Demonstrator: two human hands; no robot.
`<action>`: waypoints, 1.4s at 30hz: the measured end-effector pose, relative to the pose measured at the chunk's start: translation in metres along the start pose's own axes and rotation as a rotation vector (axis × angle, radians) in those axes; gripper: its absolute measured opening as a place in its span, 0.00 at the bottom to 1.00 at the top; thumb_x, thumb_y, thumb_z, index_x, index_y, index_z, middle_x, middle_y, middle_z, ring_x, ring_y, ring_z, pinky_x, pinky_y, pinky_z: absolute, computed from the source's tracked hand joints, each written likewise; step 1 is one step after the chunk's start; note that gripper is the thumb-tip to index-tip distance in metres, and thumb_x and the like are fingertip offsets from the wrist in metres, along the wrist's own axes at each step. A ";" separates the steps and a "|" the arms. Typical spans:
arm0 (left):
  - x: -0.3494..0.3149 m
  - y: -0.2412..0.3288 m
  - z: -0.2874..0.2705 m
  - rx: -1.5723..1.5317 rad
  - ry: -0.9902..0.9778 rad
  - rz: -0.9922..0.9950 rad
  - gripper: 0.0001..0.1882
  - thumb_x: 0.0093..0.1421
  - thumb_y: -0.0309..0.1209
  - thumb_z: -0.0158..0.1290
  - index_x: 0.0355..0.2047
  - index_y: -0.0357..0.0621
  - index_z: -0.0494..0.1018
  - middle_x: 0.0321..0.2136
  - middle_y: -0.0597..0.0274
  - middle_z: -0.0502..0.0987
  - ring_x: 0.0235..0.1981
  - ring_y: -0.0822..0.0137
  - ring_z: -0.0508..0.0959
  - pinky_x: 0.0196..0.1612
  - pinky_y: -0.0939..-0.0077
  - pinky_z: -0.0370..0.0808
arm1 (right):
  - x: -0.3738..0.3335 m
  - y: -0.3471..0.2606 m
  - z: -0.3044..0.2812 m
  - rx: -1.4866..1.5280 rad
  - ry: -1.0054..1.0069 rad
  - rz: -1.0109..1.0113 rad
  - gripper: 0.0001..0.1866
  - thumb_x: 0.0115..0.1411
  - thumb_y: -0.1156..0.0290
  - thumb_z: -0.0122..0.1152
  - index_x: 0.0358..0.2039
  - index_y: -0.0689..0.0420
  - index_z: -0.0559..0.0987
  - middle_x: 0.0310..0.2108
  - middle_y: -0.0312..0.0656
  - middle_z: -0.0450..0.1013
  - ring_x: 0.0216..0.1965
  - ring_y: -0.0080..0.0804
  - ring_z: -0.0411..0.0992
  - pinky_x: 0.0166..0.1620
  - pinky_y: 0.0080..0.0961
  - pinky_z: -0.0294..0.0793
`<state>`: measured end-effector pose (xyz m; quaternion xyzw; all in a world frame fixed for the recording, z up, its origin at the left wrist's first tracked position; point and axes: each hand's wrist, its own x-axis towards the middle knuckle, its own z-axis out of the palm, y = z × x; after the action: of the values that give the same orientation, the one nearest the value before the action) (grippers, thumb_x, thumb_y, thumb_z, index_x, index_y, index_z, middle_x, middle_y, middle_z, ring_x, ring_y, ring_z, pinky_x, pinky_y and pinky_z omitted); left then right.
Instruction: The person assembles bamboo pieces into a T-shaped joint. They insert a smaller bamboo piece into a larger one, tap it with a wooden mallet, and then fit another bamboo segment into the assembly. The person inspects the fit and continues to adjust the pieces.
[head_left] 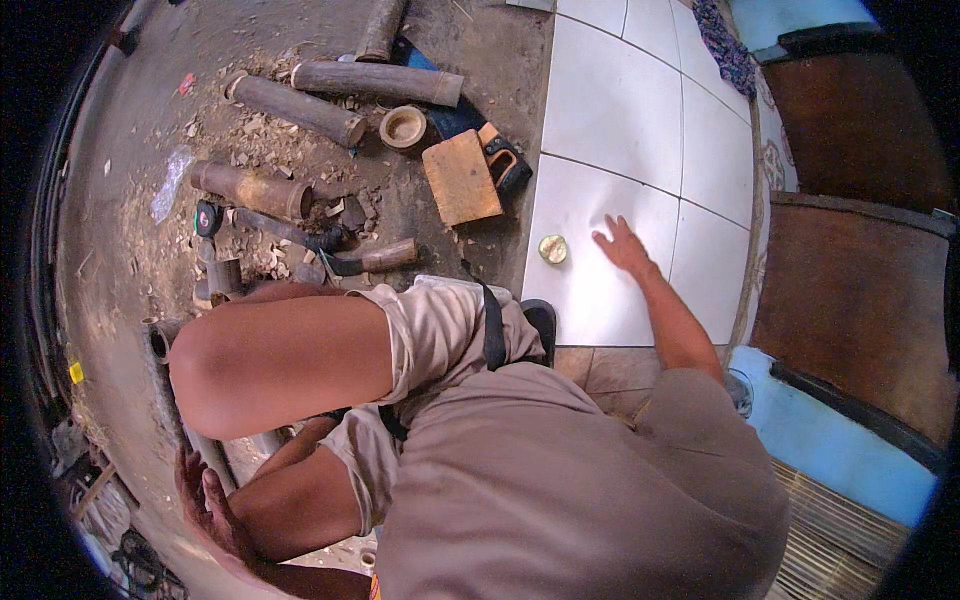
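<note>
Over the white tiles my right hand reaches out with its fingers spread and nothing in them. Just left of it, a small round cream-and-green piece sits on the tile, apart from the fingers; its kind is hard to tell. My left hand is at the lower left beside my lower leg, its fingers apart and holding nothing that I can see. A grey bamboo tube lies near that hand, partly hidden behind my knee.
Left of the tiles lie bamboo lengths, a bamboo ring, a wooden block over a handsaw, a wooden-handled blade and a tape measure. Wood chips litter the ground. A blue wall stands at right.
</note>
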<state>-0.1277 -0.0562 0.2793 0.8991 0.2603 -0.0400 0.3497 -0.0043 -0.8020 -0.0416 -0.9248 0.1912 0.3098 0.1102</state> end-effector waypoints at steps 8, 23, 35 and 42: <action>0.024 0.025 0.010 -0.130 -0.026 -0.084 0.32 0.75 0.45 0.48 0.69 0.32 0.62 0.60 0.45 0.74 0.63 0.55 0.71 0.68 0.60 0.63 | -0.012 0.003 0.013 -0.016 -0.041 -0.072 0.52 0.62 0.54 0.63 0.78 0.52 0.44 0.76 0.70 0.35 0.74 0.76 0.40 0.74 0.54 0.53; 0.038 0.041 0.020 0.000 0.088 -0.039 0.34 0.70 0.50 0.55 0.67 0.39 0.67 0.56 0.42 0.76 0.60 0.53 0.75 0.66 0.59 0.67 | 0.007 -0.010 0.000 0.085 -0.121 0.001 0.60 0.58 0.41 0.66 0.77 0.60 0.45 0.74 0.78 0.33 0.75 0.74 0.37 0.75 0.53 0.46; 0.005 0.040 0.021 -0.105 0.198 -0.037 0.30 0.70 0.43 0.55 0.67 0.39 0.68 0.54 0.45 0.78 0.59 0.55 0.75 0.65 0.59 0.67 | 0.004 -0.097 -0.024 0.180 0.115 -0.136 0.47 0.67 0.34 0.50 0.70 0.65 0.64 0.65 0.67 0.65 0.69 0.59 0.62 0.71 0.46 0.59; -0.016 0.026 0.011 -0.097 0.291 -0.079 0.35 0.68 0.50 0.58 0.66 0.39 0.69 0.52 0.45 0.80 0.57 0.54 0.78 0.63 0.57 0.71 | 0.065 -0.205 -0.027 0.088 0.503 -0.577 0.25 0.66 0.57 0.58 0.54 0.65 0.78 0.48 0.62 0.77 0.50 0.61 0.75 0.54 0.49 0.74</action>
<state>-0.1274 -0.0866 0.2907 0.8665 0.3451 0.0896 0.3493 0.1450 -0.6441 -0.0427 -0.9821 -0.0430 0.0208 0.1822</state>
